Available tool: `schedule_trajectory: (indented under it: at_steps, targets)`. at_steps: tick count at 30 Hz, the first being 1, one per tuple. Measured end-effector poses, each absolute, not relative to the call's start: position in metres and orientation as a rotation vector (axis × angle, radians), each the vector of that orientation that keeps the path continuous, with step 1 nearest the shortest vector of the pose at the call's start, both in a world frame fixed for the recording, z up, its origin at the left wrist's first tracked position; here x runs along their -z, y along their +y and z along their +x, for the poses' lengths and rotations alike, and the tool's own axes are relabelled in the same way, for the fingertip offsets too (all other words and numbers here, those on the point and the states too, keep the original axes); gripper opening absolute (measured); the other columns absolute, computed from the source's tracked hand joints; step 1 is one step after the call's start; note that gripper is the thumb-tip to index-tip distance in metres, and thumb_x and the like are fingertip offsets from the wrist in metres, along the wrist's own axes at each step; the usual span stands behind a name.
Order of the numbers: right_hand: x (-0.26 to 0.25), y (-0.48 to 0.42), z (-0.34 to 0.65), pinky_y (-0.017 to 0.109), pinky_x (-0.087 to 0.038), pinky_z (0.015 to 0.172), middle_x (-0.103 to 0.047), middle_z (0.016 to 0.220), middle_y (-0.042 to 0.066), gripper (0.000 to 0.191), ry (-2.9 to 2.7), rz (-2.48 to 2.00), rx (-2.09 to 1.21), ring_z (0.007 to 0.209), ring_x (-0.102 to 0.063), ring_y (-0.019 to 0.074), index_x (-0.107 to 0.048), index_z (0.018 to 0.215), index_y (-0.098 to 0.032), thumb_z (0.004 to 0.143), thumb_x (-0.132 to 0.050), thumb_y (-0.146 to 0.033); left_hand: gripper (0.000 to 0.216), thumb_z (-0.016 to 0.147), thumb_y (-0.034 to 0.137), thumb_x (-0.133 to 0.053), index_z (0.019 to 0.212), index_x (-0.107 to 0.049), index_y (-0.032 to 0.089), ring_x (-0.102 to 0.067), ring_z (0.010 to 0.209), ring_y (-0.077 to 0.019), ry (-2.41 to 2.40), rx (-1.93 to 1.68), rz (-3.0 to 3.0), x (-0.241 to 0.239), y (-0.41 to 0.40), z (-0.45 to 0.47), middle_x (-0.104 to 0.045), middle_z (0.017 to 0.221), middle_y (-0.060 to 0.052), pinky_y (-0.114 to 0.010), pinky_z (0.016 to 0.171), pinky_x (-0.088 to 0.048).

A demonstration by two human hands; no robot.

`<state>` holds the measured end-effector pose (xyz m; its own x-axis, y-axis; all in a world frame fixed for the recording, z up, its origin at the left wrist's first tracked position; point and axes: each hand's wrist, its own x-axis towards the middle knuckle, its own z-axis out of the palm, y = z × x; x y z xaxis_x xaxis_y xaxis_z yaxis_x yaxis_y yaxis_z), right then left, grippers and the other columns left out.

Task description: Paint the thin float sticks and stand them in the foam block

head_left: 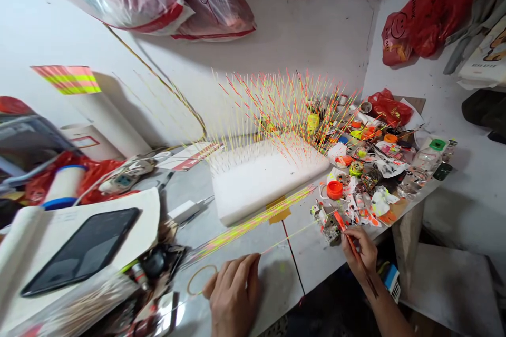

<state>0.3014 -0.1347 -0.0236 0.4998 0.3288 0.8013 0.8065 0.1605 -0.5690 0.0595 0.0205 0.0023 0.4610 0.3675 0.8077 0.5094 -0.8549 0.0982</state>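
Thin pale rod [290, 237] runs between the two hands, low over the grey tabletop [300, 260]; left hand [233, 295] lies curled on the table, fingers closed, seemingly pinching the rod's near end, though the knuckles hide the grip itself; right hand [359, 255] is nearly closed, thumb and fingers pinching a slim dark brush handle [353, 246], its tip close to the rod's far end above paint-spattered white paper [358, 216]; work at this moment appears centred where brush and rod meet, a fine spot that calls for both hands to stay steady; just past the fingertips sits an orange plastic bottle cap [334, 190]; farther on, a white foam block [264, 184] bristles with pink-and-yellow striped sticks [276, 110]; a flat bundle of yellow-and-pink striped sticks [253, 226] lies on the table beside it; a black smartphone [79, 253] rests on white card at the left.
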Motion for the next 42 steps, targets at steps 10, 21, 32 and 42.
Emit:
schedule_trajectory:
  at_steps: [10, 21, 32, 42]
  targets:
    - [0.030, -0.131, 0.303, 0.026, -0.057, 0.063, -0.069, 0.086, 0.004, 0.010, -1.064, -1.451, 0.433, 0.076, -0.068, 0.0166, -0.064, 0.097, -0.023, 0.091, -0.060, -0.015, 0.012, 0.092, 0.016, -0.056, 0.097, -0.065, 0.021, -0.064, 0.073, -0.0141, -0.756, 1.355, -2.501, -0.007, 0.019, 0.062, -0.070, 0.082, -0.001, -0.031, 0.074, -0.038]
    - [0.023, -0.133, 0.300, 0.027, -0.058, 0.062, -0.068, 0.080, 0.002, 0.013, -1.113, -1.413, 0.521, 0.072, -0.068, 0.0164, -0.064, 0.096, -0.023, 0.090, -0.061, -0.013, 0.011, 0.092, 0.015, -0.058, 0.097, -0.065, 0.022, -0.064, 0.074, -0.0146, -0.786, 1.331, -2.516, -0.003, 0.019, 0.060, -0.070, 0.082, -0.001, -0.031, 0.077, -0.037]
    - [0.021, -0.131, 0.301, 0.026, -0.057, 0.067, -0.067, 0.082, 0.003, 0.015, -1.140, -1.409, 0.499, 0.074, -0.067, 0.0158, -0.064, 0.098, -0.022, 0.089, -0.062, -0.010, 0.009, 0.091, 0.014, -0.058, 0.094, -0.065, 0.020, -0.061, 0.072, -0.0144, -0.757, 1.356, -2.470, -0.008, 0.018, 0.065, -0.068, 0.079, -0.001, -0.031, 0.074, -0.036]
    - [0.019, -0.130, 0.303, 0.025, -0.056, 0.063, -0.067, 0.080, 0.003, 0.010, -1.127, -1.451, 0.505, 0.071, -0.066, 0.0152, -0.064, 0.096, -0.022, 0.091, -0.060, -0.014, 0.009, 0.091, 0.016, -0.058, 0.093, -0.065, 0.020, -0.060, 0.071, -0.0148, -0.762, 1.407, -2.482, -0.010, 0.016, 0.067, -0.067, 0.078, -0.001, -0.031, 0.074, -0.036]
